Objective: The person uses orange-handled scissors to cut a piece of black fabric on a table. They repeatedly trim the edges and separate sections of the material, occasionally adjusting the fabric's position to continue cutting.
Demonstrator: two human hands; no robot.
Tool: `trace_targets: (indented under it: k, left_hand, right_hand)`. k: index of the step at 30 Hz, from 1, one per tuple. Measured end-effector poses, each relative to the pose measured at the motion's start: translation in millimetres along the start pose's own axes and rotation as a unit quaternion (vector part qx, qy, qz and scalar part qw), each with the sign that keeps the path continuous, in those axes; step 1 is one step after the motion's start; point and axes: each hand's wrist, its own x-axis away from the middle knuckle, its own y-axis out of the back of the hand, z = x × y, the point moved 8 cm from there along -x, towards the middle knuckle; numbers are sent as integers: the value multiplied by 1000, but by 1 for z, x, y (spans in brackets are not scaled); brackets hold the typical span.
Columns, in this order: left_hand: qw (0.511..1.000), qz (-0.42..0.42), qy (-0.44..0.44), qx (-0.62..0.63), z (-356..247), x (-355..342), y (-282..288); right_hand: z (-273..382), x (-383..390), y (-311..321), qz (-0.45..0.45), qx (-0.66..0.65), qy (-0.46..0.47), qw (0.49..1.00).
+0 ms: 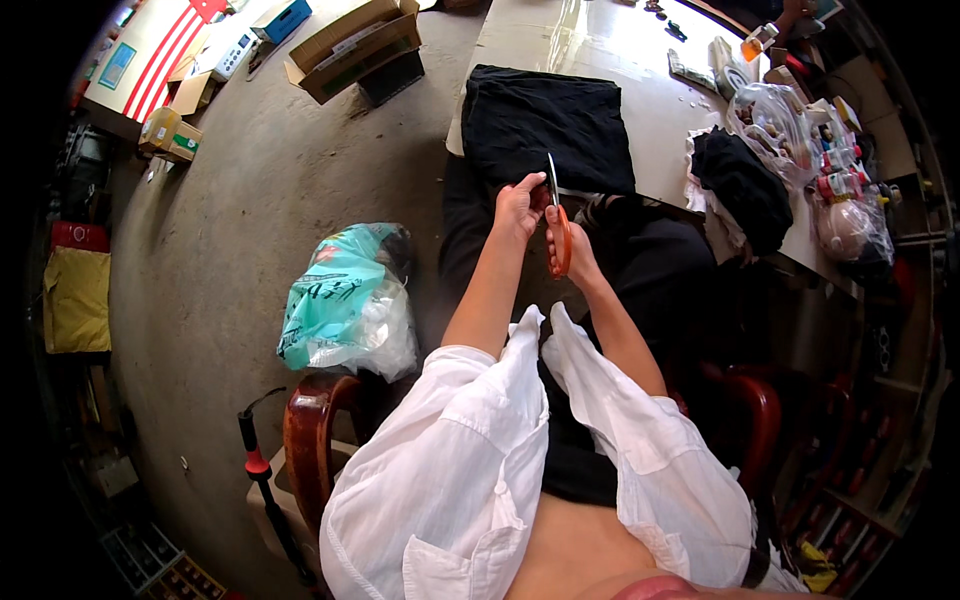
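Observation:
My right hand (563, 250) grips orange-handled scissors (564, 232), their silver blades pointing upward. Just left of them, my left hand (518, 210) has its thumb and fingers closed near the blades; what is between them is too small and dark to make out. Beyond both hands a folded black cloth (540, 115) lies on the near edge of the pale table (560, 35), behind the scissor tips.
A teal plastic bag (335, 290) sits left of me beside the wooden chair (305, 430). Dark cloth (740, 170) and bagged items (840, 220) crowd the table's right side. Cardboard boxes (345, 35) stand back left. A person's arm (790, 20) shows at far right.

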Motion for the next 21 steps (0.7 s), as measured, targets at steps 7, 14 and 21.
trace_targets:
  k: [7,14,21]
  left_hand:
    - [999,22,-30,21,-2,0,-5]
    - [994,97,-40,24,0,17,-25]
    - [960,141,15,242,0,23,-49]
  right_hand:
    - [11,6,-5,17,6,15,1000]
    - [21,10,2,10,26,-1,1000]
    - [11,8,7,35,11,-36,999]
